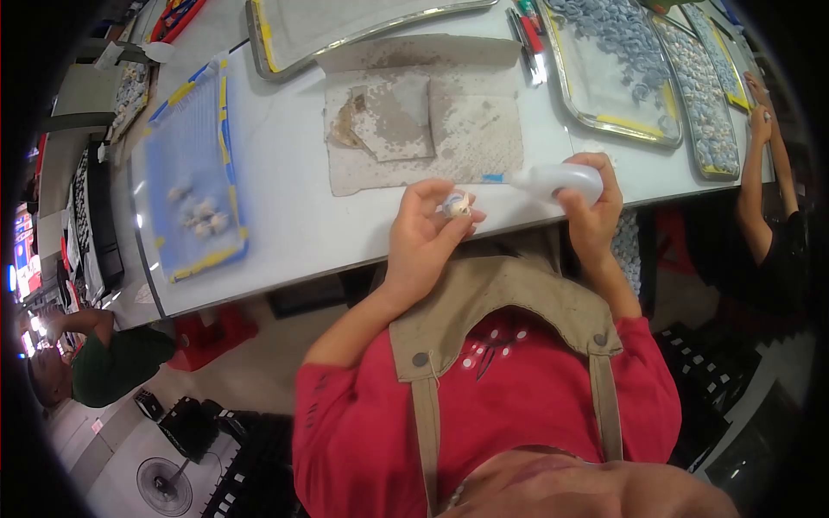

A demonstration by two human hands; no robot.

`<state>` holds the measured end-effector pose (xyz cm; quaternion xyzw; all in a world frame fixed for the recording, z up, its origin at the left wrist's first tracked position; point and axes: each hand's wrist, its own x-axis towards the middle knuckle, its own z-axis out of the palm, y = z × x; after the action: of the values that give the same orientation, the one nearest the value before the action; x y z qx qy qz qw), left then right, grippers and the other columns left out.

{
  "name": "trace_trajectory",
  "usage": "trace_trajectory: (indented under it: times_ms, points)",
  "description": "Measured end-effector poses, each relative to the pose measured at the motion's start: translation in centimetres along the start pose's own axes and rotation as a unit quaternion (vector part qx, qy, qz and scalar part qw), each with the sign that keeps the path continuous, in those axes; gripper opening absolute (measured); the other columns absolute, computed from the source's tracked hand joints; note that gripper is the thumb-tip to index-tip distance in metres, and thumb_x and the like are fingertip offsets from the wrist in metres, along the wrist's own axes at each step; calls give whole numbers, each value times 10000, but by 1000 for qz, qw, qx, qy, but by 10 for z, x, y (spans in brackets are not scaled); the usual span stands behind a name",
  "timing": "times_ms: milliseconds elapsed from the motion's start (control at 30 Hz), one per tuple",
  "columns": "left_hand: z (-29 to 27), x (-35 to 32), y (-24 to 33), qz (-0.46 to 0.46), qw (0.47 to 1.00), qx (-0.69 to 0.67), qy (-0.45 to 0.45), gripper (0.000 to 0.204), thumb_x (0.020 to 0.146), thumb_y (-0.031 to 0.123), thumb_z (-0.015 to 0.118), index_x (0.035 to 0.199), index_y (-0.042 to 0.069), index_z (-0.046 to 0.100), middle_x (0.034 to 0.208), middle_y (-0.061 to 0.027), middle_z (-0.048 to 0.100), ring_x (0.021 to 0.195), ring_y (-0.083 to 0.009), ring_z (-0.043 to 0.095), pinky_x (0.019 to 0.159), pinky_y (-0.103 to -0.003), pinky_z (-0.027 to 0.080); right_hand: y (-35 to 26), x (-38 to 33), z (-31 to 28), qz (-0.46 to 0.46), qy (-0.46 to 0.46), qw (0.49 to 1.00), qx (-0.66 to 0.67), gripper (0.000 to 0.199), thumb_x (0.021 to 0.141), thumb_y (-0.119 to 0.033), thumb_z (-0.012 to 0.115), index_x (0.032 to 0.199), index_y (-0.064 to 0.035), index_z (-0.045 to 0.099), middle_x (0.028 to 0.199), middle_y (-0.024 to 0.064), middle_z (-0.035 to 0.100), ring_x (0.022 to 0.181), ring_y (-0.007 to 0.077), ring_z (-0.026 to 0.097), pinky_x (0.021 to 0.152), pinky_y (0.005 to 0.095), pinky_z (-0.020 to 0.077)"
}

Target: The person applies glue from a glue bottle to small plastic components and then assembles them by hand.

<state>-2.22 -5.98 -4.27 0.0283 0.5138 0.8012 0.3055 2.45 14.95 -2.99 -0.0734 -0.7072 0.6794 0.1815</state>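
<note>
My left hand [423,233] pinches a small cream and blue-grey piece [458,205] between thumb and fingers, just above the table's near edge. Its exact kind is too small to make out. Wrapped in my right hand [598,211] is a white squeeze bottle [553,181], tilted on its side. The bottle's blue tip [492,178] points left, a little above and beyond the small piece, and looks apart from it. Beyond both hands lies a stained cardboard sheet [479,129] with a smaller worn piece of board on top.
To the left, a blue tray [164,164] with yellow tape holds several cream pieces [205,217]. A metal-rimmed tray [363,39] lies at the back. Another tray [604,119] with grey-blue pieces is at right, near markers [530,43]. Co-workers' arms [756,186] appear at both sides.
</note>
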Motion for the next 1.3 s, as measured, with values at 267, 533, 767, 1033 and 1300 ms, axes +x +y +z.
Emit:
trace_trajectory:
  times_ms: [267,533,767,1033,1300]
  points:
    - [1,-7,2,-1,999,45,21,373,812,-6,606,1165,-29,488,920,-78,570,762,-97,529,645,-212,445,-21,-4,0,-176,-18,959,-219,319,623,-179,785,805,-24,574,705,43,511,654,164,458,584,254,387]
    - [-5,-12,1,22,999,32,28,379,797,-33,611,1158,-33,496,923,-75,559,753,-96,524,647,-210,447,-34,0,19,-207,-41,937,-279,324,594,-206,806,752,-26,589,645,45,512,638,176,445,548,267,383]
    - [-8,-12,1,34,998,39,25,374,800,-42,603,1158,-38,494,942,-78,552,780,-103,532,673,-215,458,-36,2,26,-221,-60,925,-302,318,594,-205,806,747,-27,592,641,46,516,629,184,443,538,273,381]
    - [-5,-12,3,16,1000,-1,27,365,826,-1,587,1168,-39,467,1077,-135,573,841,-126,586,721,-217,476,-34,3,21,-201,-36,937,-282,313,596,-192,804,738,-20,585,645,51,516,641,182,444,545,276,385]
    - [-1,-11,4,-3,999,-20,27,355,828,-37,562,1161,-63,443,1045,-133,561,894,-158,593,758,-231,473,-32,2,15,-191,-33,940,-280,295,600,-168,799,748,-22,590,648,51,511,645,182,444,550,276,386]
